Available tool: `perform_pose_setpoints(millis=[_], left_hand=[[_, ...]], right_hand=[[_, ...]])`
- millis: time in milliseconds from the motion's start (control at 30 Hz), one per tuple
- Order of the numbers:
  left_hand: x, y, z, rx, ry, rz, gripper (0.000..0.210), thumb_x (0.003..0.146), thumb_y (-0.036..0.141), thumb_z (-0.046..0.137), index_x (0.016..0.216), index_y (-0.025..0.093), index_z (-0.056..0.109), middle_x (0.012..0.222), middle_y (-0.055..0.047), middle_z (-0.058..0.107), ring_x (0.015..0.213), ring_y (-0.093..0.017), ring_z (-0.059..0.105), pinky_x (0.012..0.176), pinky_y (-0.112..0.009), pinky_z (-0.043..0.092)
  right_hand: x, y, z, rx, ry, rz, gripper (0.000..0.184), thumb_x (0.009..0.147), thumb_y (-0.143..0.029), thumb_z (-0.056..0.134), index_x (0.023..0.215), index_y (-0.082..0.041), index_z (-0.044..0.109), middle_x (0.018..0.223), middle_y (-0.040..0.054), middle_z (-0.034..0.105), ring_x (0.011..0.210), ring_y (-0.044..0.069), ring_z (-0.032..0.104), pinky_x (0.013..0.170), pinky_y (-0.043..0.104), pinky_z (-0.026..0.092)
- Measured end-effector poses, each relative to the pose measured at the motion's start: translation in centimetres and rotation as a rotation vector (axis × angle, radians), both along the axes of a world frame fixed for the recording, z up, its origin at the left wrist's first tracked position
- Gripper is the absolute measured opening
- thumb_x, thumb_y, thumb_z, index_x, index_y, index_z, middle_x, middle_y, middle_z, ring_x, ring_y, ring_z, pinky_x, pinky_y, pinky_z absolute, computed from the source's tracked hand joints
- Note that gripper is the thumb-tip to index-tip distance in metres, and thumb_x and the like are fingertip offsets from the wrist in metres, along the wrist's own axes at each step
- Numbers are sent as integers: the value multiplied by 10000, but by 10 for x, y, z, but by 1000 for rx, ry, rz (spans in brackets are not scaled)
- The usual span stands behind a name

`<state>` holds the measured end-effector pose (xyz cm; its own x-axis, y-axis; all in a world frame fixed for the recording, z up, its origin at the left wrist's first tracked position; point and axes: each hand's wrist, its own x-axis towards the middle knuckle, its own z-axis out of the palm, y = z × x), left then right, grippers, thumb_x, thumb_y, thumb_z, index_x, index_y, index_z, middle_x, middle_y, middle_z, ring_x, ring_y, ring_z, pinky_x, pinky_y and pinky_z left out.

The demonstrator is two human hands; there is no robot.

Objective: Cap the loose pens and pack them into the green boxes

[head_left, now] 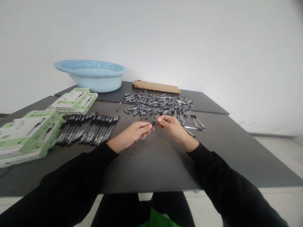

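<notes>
Over the dark tabletop [156, 170]: the left hand [133, 132] and the right hand [174, 126] come together, fingertips near one another; this spot is the clock's centre, twelve pointing away from the person.
Held pen [153, 123]: at the centre, off the surface, black end showing, the rest largely hidden by fingers.
Left grip: thumb and fingers clasp the pen.
Right grip: thumb and forefinger pinch its end; finer detail there is too small to tell.
Loose pile [161, 104]: at twelve, just past the hands, clear-barrelled pens crossing every way.
Stray pens [198, 121]: about two to three, beside the pile.
Pen row [87, 129]: at nine, many pens laid roughly parallel.
Green-and-white boxes [26, 135]: at nine, beyond the row, with more at ten.
Blue basin [98, 82]: at eleven, toward the wall.
Brown cardboard [156, 86]: at twelve, behind the pile.
</notes>
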<state>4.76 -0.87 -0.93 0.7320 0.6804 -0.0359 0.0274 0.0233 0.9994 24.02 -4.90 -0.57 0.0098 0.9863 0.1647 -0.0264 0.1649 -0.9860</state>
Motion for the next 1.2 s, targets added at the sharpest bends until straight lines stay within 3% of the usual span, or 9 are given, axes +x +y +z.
perform_pose_setpoints(millis=[133, 267, 400, 567, 700, 767, 933, 1100, 1200], left_hand=[[2, -9, 2, -474, -108, -171, 275, 953, 451, 482, 917, 183, 534, 580, 83, 351, 375, -33, 194, 357, -137, 156], [-2, -6, 7, -680, -165, -308, 278, 960, 333, 416, 876, 123, 577, 553, 79, 289, 381, -43, 153, 328, -140, 174], [-1, -6, 5, -600, -234, -188, 175, 934, 227, 482, 879, 104, 593, 585, 56, 365, 413, -35, 254, 364, -127, 243], [3, -8, 3, -541, -197, -18, 117, 893, 251, 613, 933, 146, 580, 677, 32, 471, 448, -29, 359, 366, -111, 201], [-1, -5, 6, -698, -158, -144, 324, 957, 431, 484, 1009, 137, 609, 646, 31, 473, 389, -37, 317, 342, -146, 197], [-2, -4, 7, -729, -158, -189, 341, 984, 397, 425, 983, 115, 617, 597, 52, 422, 355, -24, 239, 337, -150, 191], [2, -6, 6, -597, -194, -14, 63, 905, 203, 574, 883, 144, 570, 604, 63, 422, 377, -12, 298, 348, -113, 173], [3, -9, 8, -654, -205, 15, 177, 946, 342, 502, 954, 177, 563, 680, 28, 537, 362, -23, 309, 334, -132, 221], [5, -8, 4, -549, -183, 88, 102, 931, 254, 521, 940, 164, 569, 670, 33, 541, 345, -11, 279, 324, -129, 197]], right_hand=[[-3, -2, -1, -22, 11, 50, 407, 721, -574, 774, 774, -188, 656, 712, 2, 627, 665, 133, 531, 677, 290, 415], [-8, -5, 0, -46, 94, 70, 399, 710, -565, 789, 795, -193, 674, 754, 6, 631, 655, 128, 536, 660, 291, 423], [-12, -10, 8, -22, 136, 110, 385, 743, -565, 764, 844, -198, 704, 766, 21, 665, 675, 143, 579, 686, 303, 441], [-12, -11, 11, -17, 130, 56, 390, 726, -577, 770, 813, -206, 690, 822, 42, 703, 718, 149, 594, 715, 306, 471], [-11, -9, 5, -16, 130, 7, 399, 734, -579, 761, 816, -196, 689, 805, 38, 697, 679, 133, 558, 695, 298, 469], [-11, -9, 3, -16, 126, -33, 404, 729, -585, 762, 807, -197, 678, 871, 49, 716, 666, 125, 531, 677, 293, 461], [-10, -8, 3, 20, 95, -67, 394, 752, -582, 742, 823, -199, 683, 913, 57, 726, 677, 125, 526, 664, 287, 443], [-10, -8, 2, 11, 50, -72, 396, 756, -593, 728, 806, -205, 666, 867, 53, 722, 664, 129, 517, 632, 278, 424], [-12, -8, 1, -4, 53, -66, 389, 755, -582, 735, 790, -204, 647, 898, 60, 733, 667, 127, 525, 637, 278, 422]])
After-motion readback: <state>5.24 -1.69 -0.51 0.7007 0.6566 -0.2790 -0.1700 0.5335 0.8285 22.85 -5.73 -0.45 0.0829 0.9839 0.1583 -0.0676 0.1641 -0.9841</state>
